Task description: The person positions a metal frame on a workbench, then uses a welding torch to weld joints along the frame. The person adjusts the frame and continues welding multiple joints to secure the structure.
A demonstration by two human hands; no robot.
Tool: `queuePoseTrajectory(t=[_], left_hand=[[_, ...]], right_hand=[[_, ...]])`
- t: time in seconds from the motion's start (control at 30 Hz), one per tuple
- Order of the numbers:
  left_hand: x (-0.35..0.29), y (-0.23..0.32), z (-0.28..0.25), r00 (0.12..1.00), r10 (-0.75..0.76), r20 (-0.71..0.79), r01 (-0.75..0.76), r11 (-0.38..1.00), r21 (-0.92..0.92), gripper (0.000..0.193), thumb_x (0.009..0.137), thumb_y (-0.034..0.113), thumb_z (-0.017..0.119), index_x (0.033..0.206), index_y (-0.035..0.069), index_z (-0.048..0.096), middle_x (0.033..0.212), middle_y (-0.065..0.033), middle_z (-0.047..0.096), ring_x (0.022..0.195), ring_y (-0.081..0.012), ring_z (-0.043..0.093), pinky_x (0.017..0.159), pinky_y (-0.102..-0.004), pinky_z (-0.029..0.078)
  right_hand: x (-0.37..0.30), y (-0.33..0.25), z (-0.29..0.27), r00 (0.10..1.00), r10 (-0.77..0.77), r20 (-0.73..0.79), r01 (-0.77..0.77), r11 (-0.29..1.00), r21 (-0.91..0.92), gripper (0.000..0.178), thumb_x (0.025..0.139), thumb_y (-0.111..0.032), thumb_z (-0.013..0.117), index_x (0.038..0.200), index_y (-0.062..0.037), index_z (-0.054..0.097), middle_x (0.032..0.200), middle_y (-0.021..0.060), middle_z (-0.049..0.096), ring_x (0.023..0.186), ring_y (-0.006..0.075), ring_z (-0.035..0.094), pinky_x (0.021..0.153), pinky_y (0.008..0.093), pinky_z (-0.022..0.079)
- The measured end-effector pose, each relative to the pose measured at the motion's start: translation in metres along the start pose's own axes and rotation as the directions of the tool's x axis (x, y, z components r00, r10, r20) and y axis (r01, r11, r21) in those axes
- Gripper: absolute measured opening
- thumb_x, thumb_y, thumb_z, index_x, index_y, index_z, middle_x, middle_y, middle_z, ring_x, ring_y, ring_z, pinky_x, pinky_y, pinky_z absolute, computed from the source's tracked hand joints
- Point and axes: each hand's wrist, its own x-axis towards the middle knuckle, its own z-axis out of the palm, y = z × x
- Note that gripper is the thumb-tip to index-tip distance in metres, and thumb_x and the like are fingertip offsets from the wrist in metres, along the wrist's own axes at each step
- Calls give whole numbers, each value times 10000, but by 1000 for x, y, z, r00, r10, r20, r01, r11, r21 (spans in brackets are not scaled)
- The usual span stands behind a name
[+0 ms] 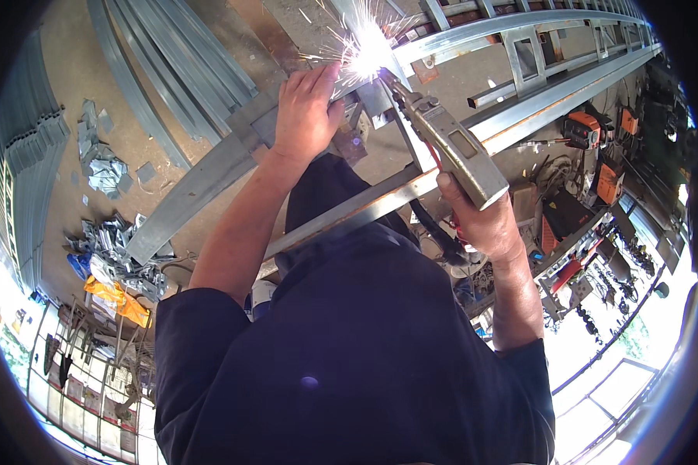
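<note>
My right hand (485, 221) is closed around the rear of a boxy metal welding gun (454, 143). The gun's narrow tip reaches up and left into a bright white weld glare (367, 56), with sparks flying outward. My left hand (309, 108) lies just left of the glare, its fingers bent over a grey steel tube (198, 182) that slants down to the left. The glare hides the joint itself. Below the gun, a long steel rail (357, 213) crosses in front of my body from lower left to upper right.
Long steel channels (171, 70) lie on the floor at the upper left, near a stacked bundle (35, 163). Metal offcuts (105, 167) are scattered there, with an orange cloth (116, 301) below. A welded frame (523, 58) extends right, beside orange-and-black machines (582, 129).
</note>
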Motion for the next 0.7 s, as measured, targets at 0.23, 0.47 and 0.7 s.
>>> queuePoseTrajectory(t=[0.23,0.47,0.7], left_hand=[[3,5,-4,1000,-29,8,29,999,-32,585,756,114,766,1321,58,625,1249,-83,684,1129,-305,610,944,-450,477],[1,1,-1,1000,-25,7,25,999,-29,566,756,119,768,1302,58,632,1243,-92,680,1106,-309,614,938,-451,481],[0,1,-1,1000,-21,21,21,1000,-21,558,750,125,776,1284,44,636,1235,-100,679,1120,-318,612,950,-455,479]], right_hand=[[-3,4,4,996,-66,-57,66,998,-1,354,1005,-291,732,1211,-10,666,866,29,691,791,119,629,697,312,527],[-7,5,4,997,-52,-58,52,999,1,355,1000,-288,737,1210,-11,667,871,32,695,803,122,626,709,319,528],[-9,5,4,997,-48,-58,49,999,17,364,1001,-298,736,1211,-9,665,860,31,691,781,118,624,691,315,524]])
